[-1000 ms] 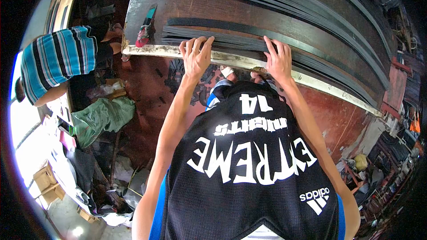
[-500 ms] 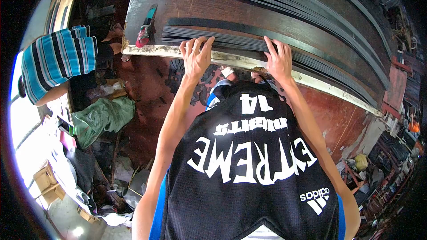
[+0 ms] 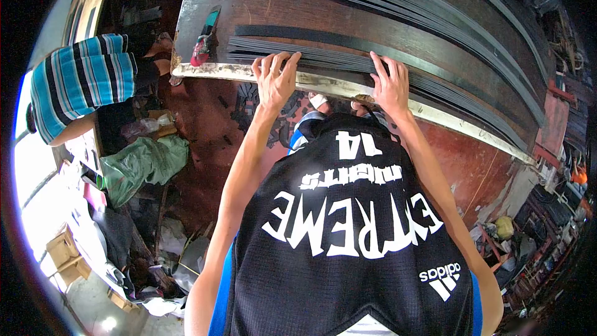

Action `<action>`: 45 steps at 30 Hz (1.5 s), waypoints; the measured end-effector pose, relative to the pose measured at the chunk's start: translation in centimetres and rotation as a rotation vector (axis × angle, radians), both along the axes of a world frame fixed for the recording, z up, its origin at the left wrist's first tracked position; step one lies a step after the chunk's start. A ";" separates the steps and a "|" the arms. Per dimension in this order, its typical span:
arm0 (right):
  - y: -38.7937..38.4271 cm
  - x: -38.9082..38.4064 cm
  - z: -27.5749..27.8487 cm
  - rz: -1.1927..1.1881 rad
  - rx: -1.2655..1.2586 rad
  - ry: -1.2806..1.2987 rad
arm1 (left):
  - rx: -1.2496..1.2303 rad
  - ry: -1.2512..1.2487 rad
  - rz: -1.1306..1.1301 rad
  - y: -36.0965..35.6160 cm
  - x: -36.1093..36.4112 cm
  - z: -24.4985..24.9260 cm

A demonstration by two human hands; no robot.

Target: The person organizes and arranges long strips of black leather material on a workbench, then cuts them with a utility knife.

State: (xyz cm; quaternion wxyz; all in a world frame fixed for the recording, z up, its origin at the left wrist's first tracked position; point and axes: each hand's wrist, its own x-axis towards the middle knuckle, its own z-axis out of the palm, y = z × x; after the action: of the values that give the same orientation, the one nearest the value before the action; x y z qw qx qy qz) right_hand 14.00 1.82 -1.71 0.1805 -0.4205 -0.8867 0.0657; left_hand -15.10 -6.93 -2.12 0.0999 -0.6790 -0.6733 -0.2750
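Long dark strips (image 3: 323, 51) lie in a close bundle along the near side of a brown table (image 3: 236, 6). My left hand (image 3: 274, 82) is curled over the bundle's left part, its wrist at the pale table edge. Further right, my right hand (image 3: 391, 86) has its bent fingers on the same bundle. The undersides of both hands are hidden. Just beyond the bundle runs a wider black strip (image 3: 298, 33). A tool with a teal and red handle (image 3: 202, 46) rests left of the strips.
More long strips (image 3: 398, 3) lie across the table's far side. At the left is a person in a striped shirt (image 3: 84, 84), near a green sack (image 3: 146, 162). Dark scraps (image 3: 247, 102) lie on the red floor (image 3: 208, 162) below the table, and clutter lines the right side.
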 end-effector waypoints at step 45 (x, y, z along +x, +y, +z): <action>0.6 7.6 0.1 -0.065 -0.108 -0.013 | -0.287 0.073 -0.298 4.2 2.0 0.9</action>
State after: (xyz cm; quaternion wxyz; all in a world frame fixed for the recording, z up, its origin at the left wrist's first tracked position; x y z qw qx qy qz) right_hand 21.56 2.46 -1.61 0.1541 -0.4586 -0.8689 0.1048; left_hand -13.11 -2.71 -1.18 -0.0152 -0.7877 -0.5938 -0.1635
